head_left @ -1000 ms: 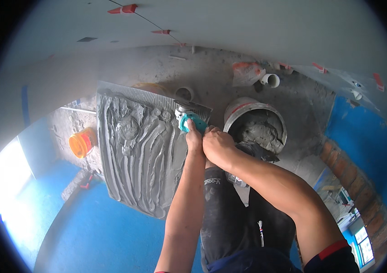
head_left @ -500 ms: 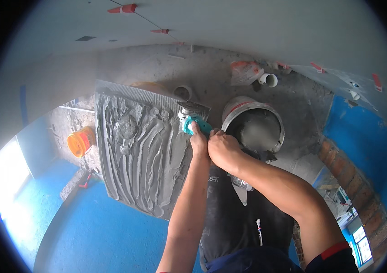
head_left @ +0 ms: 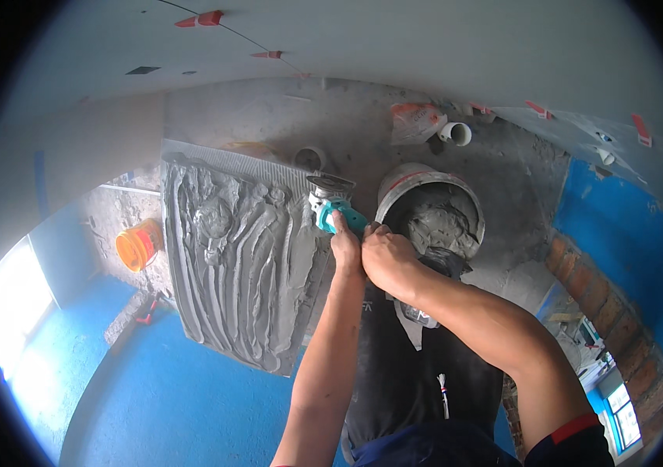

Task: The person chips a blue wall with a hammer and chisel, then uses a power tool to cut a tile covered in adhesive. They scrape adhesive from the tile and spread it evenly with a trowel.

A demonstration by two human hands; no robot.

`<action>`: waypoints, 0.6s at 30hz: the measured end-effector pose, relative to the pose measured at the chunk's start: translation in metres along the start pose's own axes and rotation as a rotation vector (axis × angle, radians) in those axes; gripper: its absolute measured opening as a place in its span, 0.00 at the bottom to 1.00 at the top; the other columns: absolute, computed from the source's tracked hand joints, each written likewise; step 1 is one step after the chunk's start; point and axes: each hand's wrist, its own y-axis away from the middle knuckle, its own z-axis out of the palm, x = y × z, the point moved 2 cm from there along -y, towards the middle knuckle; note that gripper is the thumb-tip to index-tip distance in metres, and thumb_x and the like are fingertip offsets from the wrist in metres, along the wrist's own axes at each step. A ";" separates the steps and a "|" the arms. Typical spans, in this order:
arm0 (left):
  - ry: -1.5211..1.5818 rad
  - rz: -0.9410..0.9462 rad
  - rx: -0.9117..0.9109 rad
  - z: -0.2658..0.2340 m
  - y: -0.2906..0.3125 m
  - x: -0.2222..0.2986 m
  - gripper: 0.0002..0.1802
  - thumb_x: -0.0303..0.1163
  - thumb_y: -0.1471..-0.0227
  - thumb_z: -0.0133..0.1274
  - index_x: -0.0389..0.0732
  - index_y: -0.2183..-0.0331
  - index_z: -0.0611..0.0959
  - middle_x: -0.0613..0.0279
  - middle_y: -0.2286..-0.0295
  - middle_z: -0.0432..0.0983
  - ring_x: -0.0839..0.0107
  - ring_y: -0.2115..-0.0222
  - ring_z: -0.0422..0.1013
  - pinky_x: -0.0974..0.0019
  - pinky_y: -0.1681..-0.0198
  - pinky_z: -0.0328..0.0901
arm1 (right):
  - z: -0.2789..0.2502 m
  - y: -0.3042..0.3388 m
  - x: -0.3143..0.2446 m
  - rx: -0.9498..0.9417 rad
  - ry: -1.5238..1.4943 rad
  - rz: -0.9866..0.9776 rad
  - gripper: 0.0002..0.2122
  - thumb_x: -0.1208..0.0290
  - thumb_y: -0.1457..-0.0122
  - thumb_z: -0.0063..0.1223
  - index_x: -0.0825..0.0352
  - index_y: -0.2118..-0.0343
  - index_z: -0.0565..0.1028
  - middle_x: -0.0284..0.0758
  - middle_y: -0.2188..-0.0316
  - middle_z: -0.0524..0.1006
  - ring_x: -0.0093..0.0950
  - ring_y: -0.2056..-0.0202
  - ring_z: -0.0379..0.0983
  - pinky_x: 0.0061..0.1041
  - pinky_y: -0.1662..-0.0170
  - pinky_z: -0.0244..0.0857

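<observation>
A large tile (head_left: 238, 265) covered in ridged grey mortar lies in front of me, tilted. Both my hands grip the teal handle of a notched trowel (head_left: 330, 198) at the tile's upper right corner. My left hand (head_left: 344, 247) is nearer the blade. My right hand (head_left: 384, 258) sits just beside it, closed over the handle's end. The trowel's metal blade rests at the tile's top edge. A bucket (head_left: 467, 204) holding grey mortar stands right of the hands.
An orange bucket (head_left: 138, 244) stands left of the tile. White pipe ends (head_left: 456, 133) and an orange bag (head_left: 417, 121) lie on the rough grey floor beyond. Blue waterproofed floor (head_left: 160, 405) and a brick edge (head_left: 604, 319) surround me.
Both hands and the trowel have shifted slightly up and right along the tile's top corner. More combed ridges show on the mortar.
</observation>
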 end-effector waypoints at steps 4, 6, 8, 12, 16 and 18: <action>-0.018 0.009 0.001 0.000 0.000 -0.003 0.47 0.69 0.44 0.42 0.26 0.54 0.77 0.53 0.61 0.75 0.62 0.62 0.72 0.59 0.55 0.66 | -0.002 0.004 0.002 0.010 -0.008 -0.016 0.15 0.74 0.46 0.48 0.79 0.58 0.70 0.51 0.64 0.77 0.39 0.64 0.79 0.32 0.64 0.75; -0.008 0.002 -0.002 0.004 0.006 -0.003 0.47 0.69 0.44 0.42 0.27 0.54 0.77 0.54 0.61 0.75 0.63 0.62 0.72 0.59 0.56 0.66 | 0.000 0.005 0.006 0.014 -0.020 -0.021 0.14 0.75 0.46 0.49 0.79 0.59 0.71 0.51 0.64 0.77 0.39 0.64 0.79 0.32 0.64 0.76; -0.006 -0.011 0.011 0.008 0.012 -0.002 0.47 0.69 0.44 0.42 0.27 0.55 0.77 0.54 0.62 0.75 0.63 0.62 0.71 0.59 0.56 0.66 | 0.005 0.006 0.011 0.032 -0.009 -0.025 0.14 0.75 0.47 0.49 0.79 0.59 0.71 0.52 0.64 0.77 0.39 0.65 0.79 0.32 0.64 0.76; 0.007 0.013 0.003 0.007 0.009 -0.009 0.47 0.69 0.44 0.42 0.27 0.55 0.77 0.55 0.62 0.75 0.63 0.63 0.71 0.59 0.56 0.66 | 0.007 0.009 0.013 0.064 -0.011 -0.041 0.14 0.75 0.48 0.49 0.79 0.60 0.71 0.52 0.65 0.77 0.39 0.65 0.79 0.32 0.64 0.76; -0.023 0.031 0.018 0.009 0.008 -0.014 0.48 0.70 0.45 0.42 0.26 0.56 0.77 0.54 0.62 0.76 0.63 0.64 0.71 0.59 0.57 0.66 | 0.008 0.014 0.016 0.088 0.007 -0.048 0.15 0.75 0.48 0.50 0.80 0.60 0.71 0.52 0.65 0.77 0.40 0.66 0.79 0.31 0.65 0.76; -0.043 0.046 0.028 0.011 0.011 -0.015 0.48 0.70 0.45 0.42 0.25 0.56 0.77 0.54 0.63 0.76 0.63 0.64 0.71 0.59 0.57 0.66 | 0.008 0.016 0.019 0.079 -0.005 -0.035 0.15 0.75 0.48 0.50 0.80 0.60 0.71 0.52 0.65 0.77 0.40 0.66 0.79 0.31 0.65 0.76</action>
